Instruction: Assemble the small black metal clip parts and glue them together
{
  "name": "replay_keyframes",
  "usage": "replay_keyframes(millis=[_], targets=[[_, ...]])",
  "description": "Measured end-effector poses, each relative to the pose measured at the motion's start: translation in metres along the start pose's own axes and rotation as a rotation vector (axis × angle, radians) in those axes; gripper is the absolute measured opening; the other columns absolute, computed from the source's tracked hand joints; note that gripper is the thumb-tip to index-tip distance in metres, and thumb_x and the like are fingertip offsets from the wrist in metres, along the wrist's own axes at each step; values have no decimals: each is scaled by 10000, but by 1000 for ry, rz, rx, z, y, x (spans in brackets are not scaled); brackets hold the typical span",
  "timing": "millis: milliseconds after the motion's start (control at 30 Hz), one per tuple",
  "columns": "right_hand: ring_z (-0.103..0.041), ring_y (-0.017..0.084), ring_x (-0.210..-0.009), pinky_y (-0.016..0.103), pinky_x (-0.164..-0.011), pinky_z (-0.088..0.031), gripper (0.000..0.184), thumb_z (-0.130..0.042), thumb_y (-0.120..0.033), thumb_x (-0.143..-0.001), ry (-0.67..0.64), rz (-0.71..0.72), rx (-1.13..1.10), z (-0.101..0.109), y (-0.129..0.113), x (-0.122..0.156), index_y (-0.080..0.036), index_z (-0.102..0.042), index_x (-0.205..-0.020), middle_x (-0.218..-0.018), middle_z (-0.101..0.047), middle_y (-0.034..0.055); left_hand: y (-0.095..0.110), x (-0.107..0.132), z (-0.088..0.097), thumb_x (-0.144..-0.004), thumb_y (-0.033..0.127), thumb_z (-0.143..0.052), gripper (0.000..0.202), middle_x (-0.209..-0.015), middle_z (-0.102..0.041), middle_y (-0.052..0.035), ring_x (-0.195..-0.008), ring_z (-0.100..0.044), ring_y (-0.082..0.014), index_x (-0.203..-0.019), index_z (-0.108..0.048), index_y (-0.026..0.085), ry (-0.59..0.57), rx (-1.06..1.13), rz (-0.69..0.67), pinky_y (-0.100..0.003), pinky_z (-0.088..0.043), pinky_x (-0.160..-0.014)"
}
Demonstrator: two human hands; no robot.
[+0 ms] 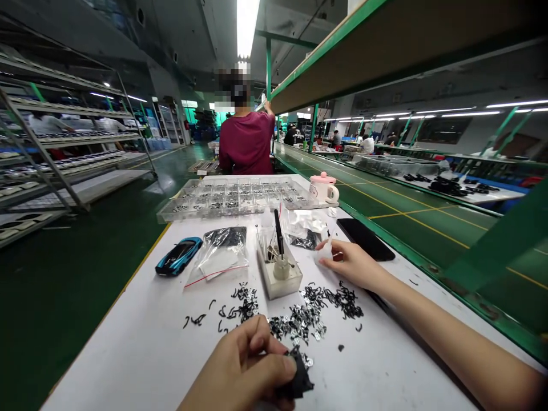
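Observation:
My left hand (pixel 252 362) is closed near the table's front, pinching a small black plastic part (pixel 302 378) between thumb and fingers. Further off to the right, my right hand (pixel 353 264) has thumb and fingers around a small translucent squeeze bottle (pixel 324 253) with a thin nozzle. Between the hands lies a loose pile of small black and silvery pieces (pixel 299 319). Behind that pile stands a whitish holder box (pixel 285 290) with a little glass jar (pixel 281 268) and a black-handled tool (pixel 279 234) upright in it.
A blue toy car (pixel 178 257) and a zip bag (pixel 222 251) lie left. A divided clear tray (pixel 205 211) and a lidded mug (pixel 321 188) stand behind. A black phone (pixel 366 238) rests right. A person (pixel 246 142) faces away beyond; a shelf (pixel 334 51) overhangs right.

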State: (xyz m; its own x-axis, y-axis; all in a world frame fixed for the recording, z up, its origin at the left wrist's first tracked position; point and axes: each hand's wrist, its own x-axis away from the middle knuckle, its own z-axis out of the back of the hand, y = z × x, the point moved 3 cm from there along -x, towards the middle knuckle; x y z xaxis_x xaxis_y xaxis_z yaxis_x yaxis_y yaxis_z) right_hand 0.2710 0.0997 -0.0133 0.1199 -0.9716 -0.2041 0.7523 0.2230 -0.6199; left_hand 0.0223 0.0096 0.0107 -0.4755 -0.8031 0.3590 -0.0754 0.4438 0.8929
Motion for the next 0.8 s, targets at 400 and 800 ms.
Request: replay_keyframes(millis=[400,800], targets=[[-436,176,-674,326,-606,-372,151,-551,-396,-871,441,129,-281,20,-47,26,-274,-479,-924,-766,-425,-5,11,10,-1,-724,162,-648,333,-707,-524,44,-608,-515,-90,-653,-325,200,-11,9,-32,-226,-505,-597],[-497,135,-621,280,-546,-368,233,-663,-409,-801,-8,130,-428,-16,-101,-4,-207,-554,-760,-724,-583,0,11,11,-3,-727,146,-633,331,-706,-535,45,-611,-562,-91,-665,-313,202,-13,-15,-10,-194,-453,-573]])
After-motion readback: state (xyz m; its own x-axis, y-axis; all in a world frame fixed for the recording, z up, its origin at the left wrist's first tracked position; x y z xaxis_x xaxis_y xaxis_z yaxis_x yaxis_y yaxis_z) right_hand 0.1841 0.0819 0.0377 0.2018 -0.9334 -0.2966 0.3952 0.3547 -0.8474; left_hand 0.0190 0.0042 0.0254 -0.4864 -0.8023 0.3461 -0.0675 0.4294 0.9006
